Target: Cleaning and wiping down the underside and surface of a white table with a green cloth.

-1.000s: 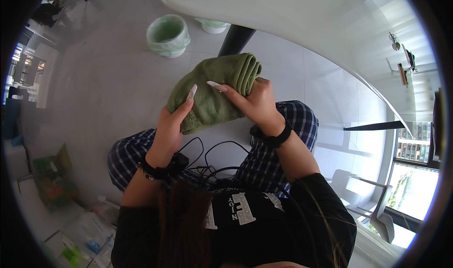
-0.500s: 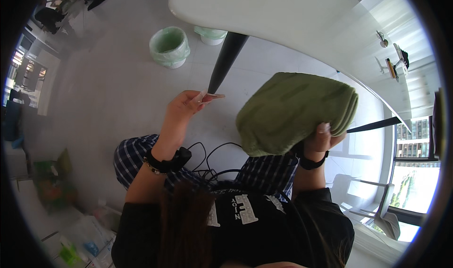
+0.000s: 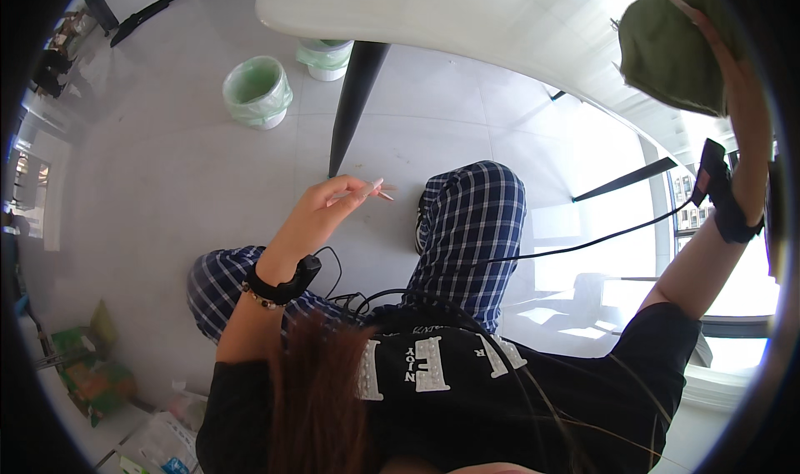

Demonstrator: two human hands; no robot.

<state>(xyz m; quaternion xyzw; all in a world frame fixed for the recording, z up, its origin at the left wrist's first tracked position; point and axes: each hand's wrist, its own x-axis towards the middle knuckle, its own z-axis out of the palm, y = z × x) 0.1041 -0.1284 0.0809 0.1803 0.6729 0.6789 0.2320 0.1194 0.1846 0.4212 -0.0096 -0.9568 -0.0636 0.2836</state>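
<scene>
over smooth grey floor tiles (image 3: 167,182), right hand (image 3: 737,82) clutches soft green cloth (image 3: 671,45).

Black short-sleeved top, blue plaid trousers (image 3: 475,224), black wristbands (image 3: 283,286) trailing thin cables.

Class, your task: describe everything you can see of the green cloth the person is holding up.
The green cloth is olive, soft and thick like a towel, bunched into a rounded bundle with no loose end showing. It sits high at the picture's upper right, above the white table edge. The right hand grips it from the side, fingers across its top. The left hand is apart from it.
</scene>
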